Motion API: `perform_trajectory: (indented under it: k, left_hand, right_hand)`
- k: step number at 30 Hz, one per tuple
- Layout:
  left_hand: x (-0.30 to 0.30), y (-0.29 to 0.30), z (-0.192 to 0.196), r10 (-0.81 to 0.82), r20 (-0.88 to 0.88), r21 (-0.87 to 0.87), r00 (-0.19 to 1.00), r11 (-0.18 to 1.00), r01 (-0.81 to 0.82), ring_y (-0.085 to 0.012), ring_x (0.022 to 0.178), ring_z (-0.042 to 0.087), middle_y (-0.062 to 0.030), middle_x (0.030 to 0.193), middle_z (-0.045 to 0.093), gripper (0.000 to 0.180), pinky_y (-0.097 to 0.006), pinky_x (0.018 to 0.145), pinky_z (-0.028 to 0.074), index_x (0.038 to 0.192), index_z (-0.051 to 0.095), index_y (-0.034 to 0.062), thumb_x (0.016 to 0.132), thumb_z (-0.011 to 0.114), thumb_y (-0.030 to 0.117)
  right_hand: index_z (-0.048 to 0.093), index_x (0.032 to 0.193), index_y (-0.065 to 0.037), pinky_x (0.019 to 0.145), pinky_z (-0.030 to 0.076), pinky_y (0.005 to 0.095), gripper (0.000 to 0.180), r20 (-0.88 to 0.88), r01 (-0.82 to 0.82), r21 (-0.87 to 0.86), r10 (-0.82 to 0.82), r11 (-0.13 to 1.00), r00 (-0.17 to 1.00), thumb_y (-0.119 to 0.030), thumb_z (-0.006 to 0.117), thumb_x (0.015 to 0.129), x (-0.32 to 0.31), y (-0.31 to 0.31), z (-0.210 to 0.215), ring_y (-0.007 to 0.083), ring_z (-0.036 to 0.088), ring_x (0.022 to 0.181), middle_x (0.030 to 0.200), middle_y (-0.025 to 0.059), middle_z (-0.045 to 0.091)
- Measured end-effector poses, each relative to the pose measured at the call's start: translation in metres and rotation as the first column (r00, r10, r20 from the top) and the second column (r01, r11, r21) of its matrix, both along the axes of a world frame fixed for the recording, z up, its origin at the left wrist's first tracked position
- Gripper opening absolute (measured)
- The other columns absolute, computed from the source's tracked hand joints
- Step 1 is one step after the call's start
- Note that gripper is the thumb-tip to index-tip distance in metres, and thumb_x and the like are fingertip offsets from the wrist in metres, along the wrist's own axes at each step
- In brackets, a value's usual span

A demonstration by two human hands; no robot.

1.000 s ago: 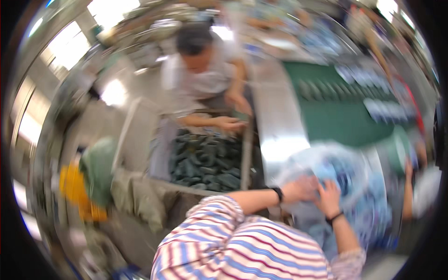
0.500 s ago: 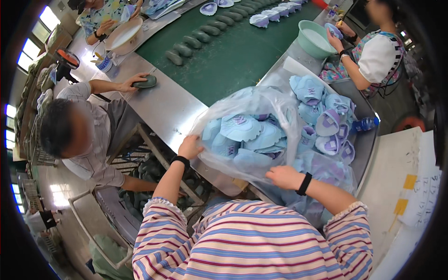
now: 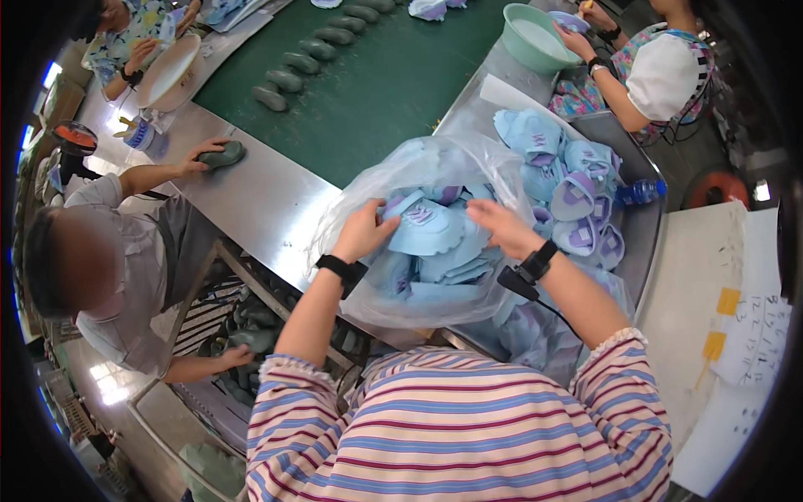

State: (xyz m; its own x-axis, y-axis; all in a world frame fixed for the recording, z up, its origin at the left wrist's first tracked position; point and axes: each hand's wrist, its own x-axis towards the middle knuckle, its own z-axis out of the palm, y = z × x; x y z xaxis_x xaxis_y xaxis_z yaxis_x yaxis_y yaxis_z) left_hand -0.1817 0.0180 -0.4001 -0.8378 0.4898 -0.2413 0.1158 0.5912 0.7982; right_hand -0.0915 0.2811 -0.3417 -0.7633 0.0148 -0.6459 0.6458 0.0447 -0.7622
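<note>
Whereas half a second ago both hands were spread on the outside of the clear plastic bag (image 3: 435, 251), the left hand (image 3: 365, 231) is now closed on its rim and the right hand (image 3: 502, 227) is laid open on a light blue shoe upper (image 3: 427, 227) inside. The bag is rested on the steel counter (image 3: 259, 201) beside loose uppers (image 3: 577, 180), so sorting appears to be begun.
</note>
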Motion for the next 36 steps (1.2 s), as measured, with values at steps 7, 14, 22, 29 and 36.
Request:
perform_trajectory:
  k: [7, 14, 22, 29, 36]
  left_hand:
    - [0.009, 0.01, 0.053, -0.554, -0.427, -0.401, 0.714, 0.824, 0.399, -0.0315, 0.107, 0.051, -0.0145, 0.116, 0.055, 0.063, -0.04, 0.084, 0.044, 0.11, 0.051, 0.0021, 0.065, 0.078, 0.037]
    - [-0.026, 0.057, 0.024, -0.769, 0.088, -0.042, 0.633, 0.632, 0.774, -0.0366, 0.128, 0.032, -0.0202, 0.14, 0.028, 0.081, -0.04, 0.105, 0.029, 0.13, 0.042, 0.0057, 0.067, 0.076, 0.044]
    - [0.034, 0.035, 0.044, -0.708, -0.053, -0.248, 0.704, 0.692, 0.677, -0.0347, 0.106, 0.044, -0.015, 0.106, 0.048, 0.088, -0.043, 0.092, 0.038, 0.131, 0.042, 0.0098, 0.057, 0.08, 0.04]
    - [0.001, 0.033, 0.034, -0.559, 0.144, 0.145, 0.816, 0.828, 0.542, -0.033, 0.119, 0.045, -0.0175, 0.13, 0.045, 0.09, -0.041, 0.094, 0.04, 0.137, 0.034, 0.0085, 0.065, 0.079, 0.039]
    - [-0.014, 0.046, 0.076, -0.338, 0.24, 0.544, 0.91, 0.823, 0.162, -0.0177, 0.103, 0.055, -0.009, 0.113, 0.058, 0.059, -0.033, 0.088, 0.045, 0.122, 0.049, -0.0038, 0.077, 0.074, 0.024]
  right_hand:
    - [0.043, 0.127, -0.003, 0.093, 0.04, 0.0406, 0.063, 0.168, -0.409, 0.828, 0.525, 0.383, 0.834, -0.049, 0.055, 0.085, 0.026, 0.022, -0.014, 0.0305, 0.047, 0.114, 0.12, 0.0197, 0.051]
    - [0.042, 0.129, -0.005, 0.092, 0.041, 0.0437, 0.057, -0.018, -0.12, 0.218, 0.127, 0.968, 0.992, -0.036, 0.061, 0.085, 0.035, 0.015, -0.013, 0.0296, 0.043, 0.119, 0.135, 0.018, 0.038]
    - [0.039, 0.129, -0.005, 0.08, 0.048, 0.0408, 0.069, -0.163, -0.16, 0.112, 0.176, 0.981, 0.971, -0.031, 0.073, 0.075, 0.066, 0.001, -0.037, 0.0248, 0.053, 0.101, 0.115, 0.0152, 0.049]
    - [0.051, 0.118, -0.011, 0.077, 0.046, 0.035, 0.062, -0.418, -0.273, 0.375, 0.424, 0.886, 0.803, -0.023, 0.076, 0.063, 0.023, -0.024, -0.005, 0.0216, 0.057, 0.093, 0.108, 0.0081, 0.056]
    - [0.044, 0.127, -0.01, 0.079, 0.046, 0.0295, 0.061, -0.71, -0.133, 0.256, 0.28, 0.957, 0.646, -0.025, 0.072, 0.075, -0.043, 0.008, 0.086, 0.0216, 0.053, 0.103, 0.113, 0.0077, 0.051]
